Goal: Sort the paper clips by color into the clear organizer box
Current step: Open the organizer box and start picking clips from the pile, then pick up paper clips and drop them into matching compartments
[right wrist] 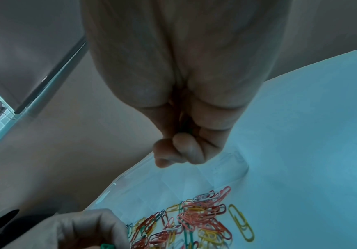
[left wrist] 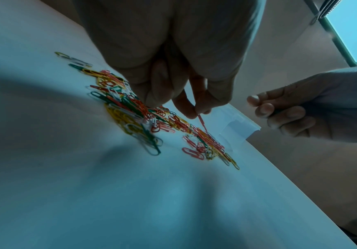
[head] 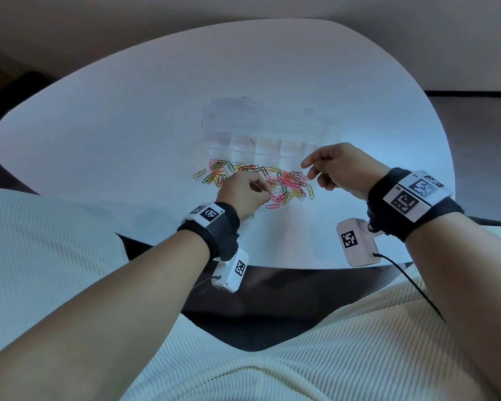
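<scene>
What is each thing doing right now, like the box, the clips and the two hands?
Clear organizer box: open, on the table; compartments look empty, hard to tell.
Paper clips: mixed colors, heaped loose in front of the box, unsorted.
Left hand: pinches a red clip above the pile.
Right hand: raised, fingers curled around something green.
Table: white, holds everything.

White rounded table (head: 128, 117), dark floor (head: 475, 125), beige wall (head: 243, 10).
</scene>
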`<state>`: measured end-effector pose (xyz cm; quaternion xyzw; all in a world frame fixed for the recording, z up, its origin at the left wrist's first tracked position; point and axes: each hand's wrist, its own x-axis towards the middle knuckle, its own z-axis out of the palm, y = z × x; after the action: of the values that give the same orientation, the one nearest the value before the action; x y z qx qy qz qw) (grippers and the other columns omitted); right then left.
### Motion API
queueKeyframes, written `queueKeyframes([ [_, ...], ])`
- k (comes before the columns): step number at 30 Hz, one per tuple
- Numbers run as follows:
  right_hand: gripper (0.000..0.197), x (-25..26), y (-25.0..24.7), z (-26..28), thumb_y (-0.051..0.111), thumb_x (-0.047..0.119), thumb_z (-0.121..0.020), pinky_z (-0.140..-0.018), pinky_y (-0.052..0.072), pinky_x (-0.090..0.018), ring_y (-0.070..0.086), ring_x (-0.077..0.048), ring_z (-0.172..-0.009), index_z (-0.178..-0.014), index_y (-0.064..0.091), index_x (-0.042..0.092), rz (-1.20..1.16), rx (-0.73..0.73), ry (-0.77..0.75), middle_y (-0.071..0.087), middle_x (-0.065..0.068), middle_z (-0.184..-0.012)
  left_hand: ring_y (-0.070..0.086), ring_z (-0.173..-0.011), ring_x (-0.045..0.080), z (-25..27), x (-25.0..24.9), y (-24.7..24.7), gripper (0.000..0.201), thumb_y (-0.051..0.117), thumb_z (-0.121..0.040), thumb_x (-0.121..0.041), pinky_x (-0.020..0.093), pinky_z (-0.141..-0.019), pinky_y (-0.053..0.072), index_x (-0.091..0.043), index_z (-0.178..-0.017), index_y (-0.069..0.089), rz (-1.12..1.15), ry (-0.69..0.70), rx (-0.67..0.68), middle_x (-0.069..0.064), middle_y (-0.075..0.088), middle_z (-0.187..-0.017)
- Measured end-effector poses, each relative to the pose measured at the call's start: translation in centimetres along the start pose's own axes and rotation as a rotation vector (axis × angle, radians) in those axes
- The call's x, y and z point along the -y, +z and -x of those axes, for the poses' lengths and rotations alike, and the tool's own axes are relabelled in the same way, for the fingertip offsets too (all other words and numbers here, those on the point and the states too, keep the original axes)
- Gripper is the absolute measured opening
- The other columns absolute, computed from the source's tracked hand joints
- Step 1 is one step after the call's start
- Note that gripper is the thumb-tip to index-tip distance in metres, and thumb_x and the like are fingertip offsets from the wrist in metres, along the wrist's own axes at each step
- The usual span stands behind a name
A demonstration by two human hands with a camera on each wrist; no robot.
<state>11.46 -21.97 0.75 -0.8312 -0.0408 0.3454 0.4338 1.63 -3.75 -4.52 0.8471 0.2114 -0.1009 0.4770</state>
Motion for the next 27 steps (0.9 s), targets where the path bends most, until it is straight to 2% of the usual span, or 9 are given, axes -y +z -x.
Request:
queueKeyframes([
  [8,0.03,0.2,0.0,0.3,0.038,-0.003,-0.096,-0.052,0.044,-0.023,0.055,-0.014,-0.054,-0.091,0.066,0.009,-0.029,0.013,0.003,0.065,-0.007,-0.078,0.065,-0.082,0.011,0.1,-0.4,-0.2,0.012,0.069,-0.074,-0.008,0.025,-0.074,0.054,-0.02,-0.072,0.071,-0.002,-0.022,-0.013,-0.005,0.071,-0.083],
  [12,0.02,0.5,0.1,0.3,0.045,-0.004,-0.096,-0.052,0.048,-0.02,0.056,-0.016,-0.06,-0.096,0.063,0.003,-0.182,0.011,0.004,0.062,-0.01,-0.079,0.055,-0.063,0.015,0.1,-0.8,-0.4,0.017,0.061,-0.072,0.001,0.027,-0.061,0.05,-0.011,-0.062,0.058,0.037,-0.053,-0.026,0.0,0.06,-0.067],
  [13,0.015,0.6,0.1,0.3,0.048,-0.001,-0.097,-0.052,0.048,-0.019,0.056,-0.016,-0.061,-0.098,0.063,0.0,-0.25,0.002,0.007,0.061,-0.01,-0.08,0.05,-0.058,0.018,0.0,-1.1,-0.4,0.02,0.054,-0.071,0.005,0.029,-0.056,0.046,-0.01,-0.058,0.05,0.074,-0.069,-0.025,0.002,0.054,-0.062],
  [15,0.016,1.0,0.0,0.2,0.052,0.011,-0.099,-0.056,0.049,-0.021,0.055,-0.018,-0.063,-0.1,0.062,-0.002,-0.417,-0.03,0.027,0.058,-0.011,-0.08,0.036,-0.047,0.018,0.0,-1.9,-0.6,0.027,0.038,-0.07,0.011,0.027,-0.048,0.029,-0.012,-0.055,0.039,0.234,-0.112,0.019,0.005,0.041,-0.054],
  [16,0.02,1.2,-0.2,0.2,0.052,0.017,-0.099,-0.058,0.05,-0.022,0.055,-0.018,-0.063,-0.099,0.061,-0.001,-0.505,-0.049,0.044,0.057,-0.011,-0.08,0.027,-0.046,0.016,0.0,-2.6,-0.7,0.03,0.031,-0.069,0.013,0.027,-0.048,0.019,-0.013,-0.055,0.036,0.344,-0.135,0.055,0.004,0.035,-0.051],
  [18,0.025,1.5,-0.5,0.1,0.05,0.023,-0.101,-0.062,0.053,-0.024,0.057,-0.019,-0.065,-0.098,0.06,0.001,-0.662,-0.083,0.077,0.058,-0.011,-0.081,0.015,-0.05,0.014,0.0,-3.9,-1.0,0.031,0.023,-0.064,0.014,0.028,-0.049,0.012,-0.014,-0.057,0.035,0.533,-0.16,0.11,0.004,0.032,-0.051],
  [20,0.028,1.6,-0.7,0.0,0.047,0.025,-0.101,-0.071,0.057,-0.027,0.063,-0.022,-0.072,-0.101,0.06,0.0,-0.776,-0.114,0.106,0.062,-0.013,-0.085,0.014,-0.049,0.014,-0.1,-5.0,-1.2,0.028,0.022,-0.059,0.012,0.027,-0.049,0.011,-0.012,-0.058,0.038,0.653,-0.183,0.134,0.006,0.035,-0.054],
  [23,0.031,1.8,-0.9,-0.4,0.046,0.025,-0.101,-0.083,0.058,-0.033,0.067,-0.029,-0.086,-0.107,0.061,-0.002,-0.893,-0.149,0.147,0.066,-0.018,-0.097,0.014,-0.045,0.013,-1.2,-6.5,-1.4,0.019,0.03,-0.069,0.002,0.023,-0.046,0.011,-0.013,-0.061,0.038,0.761,-0.295,0.163,0.005,0.033,-0.058],
  [27,0.031,2.7,-0.8,-1.1,0.049,0.024,-0.099,-0.088,0.056,-0.033,0.066,-0.031,-0.096,-0.11,0.06,-0.002,-0.944,-0.156,0.17,0.064,-0.021,-0.107,0.015,-0.042,0.014,-3.2,-8.3,-2.0,0.017,0.046,-0.08,-0.022,0.018,-0.043,0.015,-0.014,-0.067,0.041,0.443,-0.388,0.157,0.0,0.028,-0.053],
])
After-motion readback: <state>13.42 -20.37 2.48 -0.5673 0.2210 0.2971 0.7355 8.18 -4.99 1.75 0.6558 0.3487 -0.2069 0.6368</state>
